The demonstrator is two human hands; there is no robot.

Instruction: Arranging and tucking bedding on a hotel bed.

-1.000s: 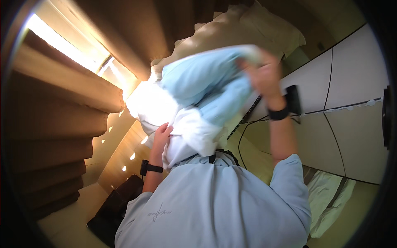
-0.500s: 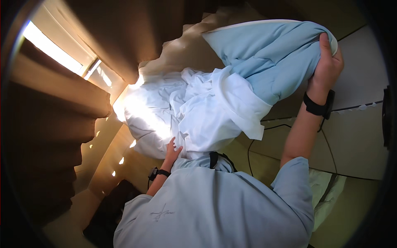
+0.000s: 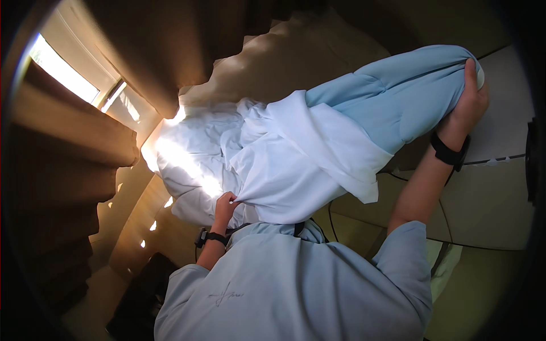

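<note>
A long piece of light blue cloth (image 3: 387, 91) stretches out from a white cloth (image 3: 301, 170) with a wide folded band at its end. My right hand (image 3: 471, 102) is raised at the far right, fingers wrapped round the gathered end of the blue cloth. Low at the left, my left hand (image 3: 226, 207) pinches the near edge of the white cloth, pulling creases toward its fingers. Rumpled white bedding (image 3: 190, 162) lies beyond that hand, partly in bright sunlight. The fingertips of my right hand are partly hidden behind the cloth.
Brown curtains (image 3: 62, 153) hang at the left beside a bright window (image 3: 65, 71). A dark cable (image 3: 331, 224) runs below the white cloth. A black object (image 3: 142, 298) sits at the lower left, and pale panels (image 3: 483, 199) with dark seams cover the right side.
My left hand has gone from spread fingers to a pinch on the white cloth. My right hand has moved right and slightly down, drawing the blue cloth longer and narrower.
</note>
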